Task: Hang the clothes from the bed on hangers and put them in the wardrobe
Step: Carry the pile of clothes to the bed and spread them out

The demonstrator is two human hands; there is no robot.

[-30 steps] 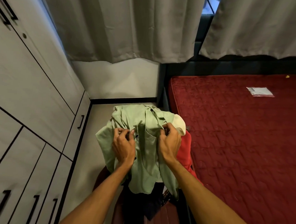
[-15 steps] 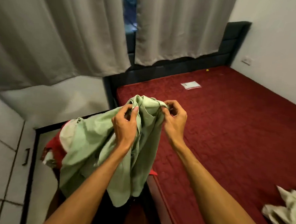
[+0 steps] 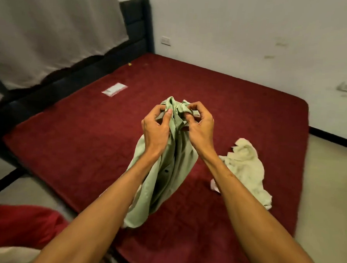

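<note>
I hold a pale green shirt (image 3: 166, 177) up over the dark red bed (image 3: 88, 131), and it hangs down between my forearms. My left hand (image 3: 155, 128) pinches the cloth near its top on the left. My right hand (image 3: 199, 124) grips the bunched collar area on the right. A second, cream-coloured garment (image 3: 245, 169) lies crumpled on the mattress just right of my right forearm. No hanger and no wardrobe are in view.
A small white packet (image 3: 115, 89) lies on the bed's far side near the black bed frame (image 3: 137, 29). Grey curtains (image 3: 53, 28) hang at the back left. A red garment (image 3: 17, 225) sits at the bottom left. Bare floor (image 3: 331, 179) runs along the right.
The view has swung right from the wardrobe side to the bed. Both hands carried the green shirt off the pile at the left and now hold it over the mattress.
</note>
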